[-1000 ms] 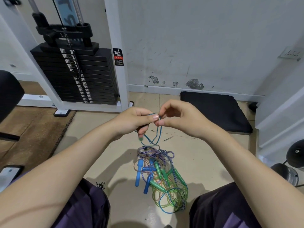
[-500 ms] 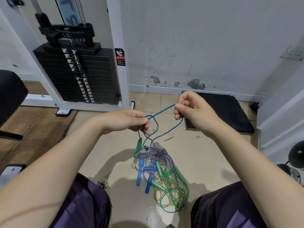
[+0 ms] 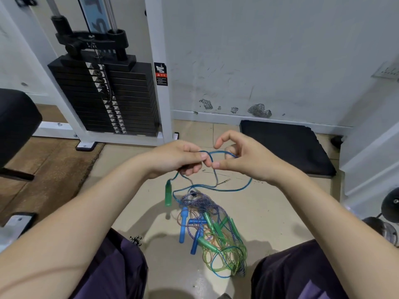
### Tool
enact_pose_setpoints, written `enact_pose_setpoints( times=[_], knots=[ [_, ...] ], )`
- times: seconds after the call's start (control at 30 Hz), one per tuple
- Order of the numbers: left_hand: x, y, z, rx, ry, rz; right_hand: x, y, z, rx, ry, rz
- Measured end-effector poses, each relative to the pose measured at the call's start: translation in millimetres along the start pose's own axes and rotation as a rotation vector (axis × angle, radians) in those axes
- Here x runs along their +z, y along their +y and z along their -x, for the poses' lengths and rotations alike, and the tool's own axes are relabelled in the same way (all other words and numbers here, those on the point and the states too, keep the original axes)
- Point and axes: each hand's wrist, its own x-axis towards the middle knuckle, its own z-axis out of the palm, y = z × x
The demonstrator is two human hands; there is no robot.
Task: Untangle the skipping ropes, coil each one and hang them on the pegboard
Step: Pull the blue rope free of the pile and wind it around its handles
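A blue cord (image 3: 218, 186) is held up above the floor (image 3: 269, 208) by both hands. The left hand (image 3: 179, 157) is curled round the cord, pinching it between thumb and fingers. The right hand (image 3: 241, 157) is held close beside it; the cord is seen running across its curled fingers, thumb tip almost touching the left thumb, index finger raised and bent. A small loop of the cord is formed between the two hands. From the left hand the cord is seen dropping to a green handle (image 3: 168, 195), which hangs upright just above the floor. Further slack is draped in a wide curve below the right hand and led down into the tangled pile of skipping ropes (image 3: 213, 231) lying on the floor between the knees. In the pile, blue handles (image 3: 183, 227), more green handles (image 3: 207, 244), a blue-and-white braided rope (image 3: 203, 199) and thin green and orange cords are mixed together. A black weight stack (image 3: 103, 98) in a white frame (image 3: 159, 61) is seen at upper left, against a scuffed white wall (image 3: 259, 50). A black mat (image 3: 287, 145) is laid on the floor by the wall, behind the right hand. A black padded seat (image 3: 15, 124) is partly seen at the left edge.
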Motion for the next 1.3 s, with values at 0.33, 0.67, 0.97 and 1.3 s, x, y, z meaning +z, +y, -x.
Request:
enact_pose_setpoints(
  times=[0.33,0.67,0.97,1.3],
  knots=[
    [-20.1,-8.1,8.0,-0.125,-0.153,-0.211,-6.1,4.6,0.7,-0.004,0.167,-0.068],
    [-19.1,5.1,8.4,0.168,-0.009,0.467,-15.7,6.6,2.8,-0.004,0.099,-0.228],
    [4.4,-2.0,0.4,0.06,0.011,0.096,4.8,2.1,1.5,0.013,-0.049,-0.111],
    [-13.1,-6.3,6.4,-0.052,-0.144,-0.095,-5.8,-0.5,2.3,-0.035,0.194,-0.055]
  ],
)
